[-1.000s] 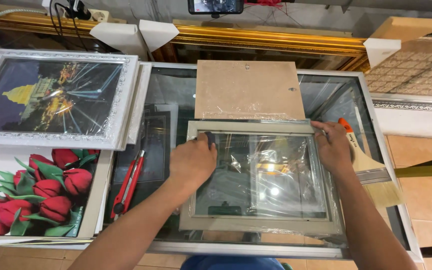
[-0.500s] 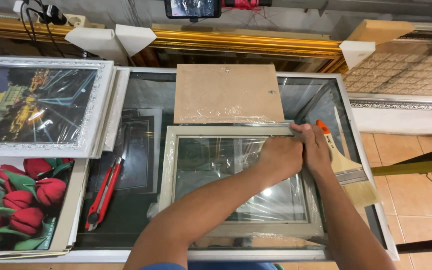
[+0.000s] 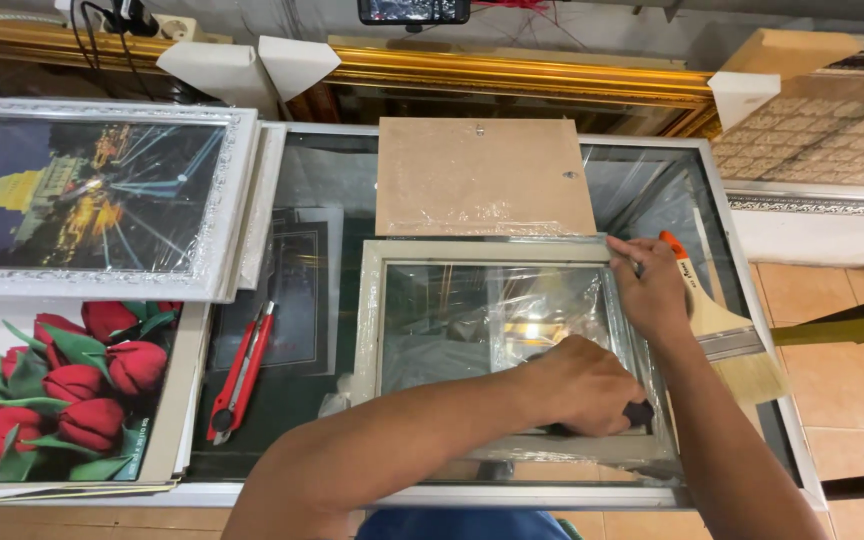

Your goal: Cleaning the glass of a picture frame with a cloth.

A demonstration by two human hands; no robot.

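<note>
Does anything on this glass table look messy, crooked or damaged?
Only the plastic wrap over the grey picture frame looks odd: it lies wrinkled and loose. The frame itself lies square, and nothing looks spilled or broken.

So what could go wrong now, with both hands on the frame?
1. The left hand presses a small dark tool on the frame glass; heavy pressure might crack it.
2. The frame sits near the glass table front edge and might slide off.
3. The brush beside the right hand might be knocked off.

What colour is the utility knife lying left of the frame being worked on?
Red, with a black tip: the utility knife, clearest in the head view.
</note>
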